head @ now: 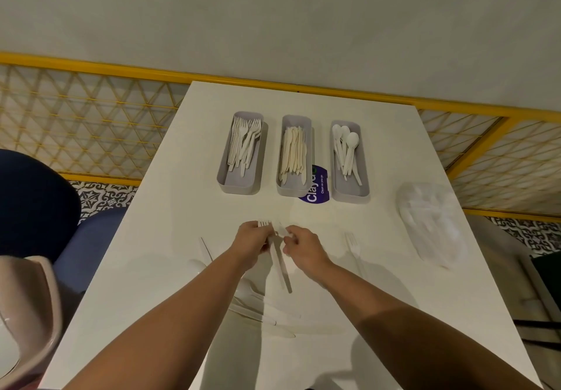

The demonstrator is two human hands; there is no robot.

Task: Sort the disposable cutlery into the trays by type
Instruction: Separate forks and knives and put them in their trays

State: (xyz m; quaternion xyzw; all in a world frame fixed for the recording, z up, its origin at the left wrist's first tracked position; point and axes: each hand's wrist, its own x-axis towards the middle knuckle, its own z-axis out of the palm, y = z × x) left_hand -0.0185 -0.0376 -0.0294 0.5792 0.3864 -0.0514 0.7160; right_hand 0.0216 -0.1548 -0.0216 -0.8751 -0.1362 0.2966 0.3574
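Three grey trays stand side by side at the far end of the white table [394, 298]. The left tray [223, 177] holds forks, the middle tray [280, 187] knives, the right tray [364, 190] spoons. Near the table's middle my left hand [250, 245] grips several white forks [280, 265], tines pointing away from me, handles hanging toward me. My right hand [300, 248] is just to their right and pinches a small white piece at the bundle's top. Loose cutlery [258, 307] lies under my left forearm. A single fork [353, 248] lies to the right.
A crumpled clear plastic bag [431, 222] lies at the table's right edge. A purple sticker [317, 190] shows between the middle and right trays. A dark blue seat [33, 204] and a beige chair [27, 313] stand left of the table. A yellow lattice fence [91, 122] runs behind.
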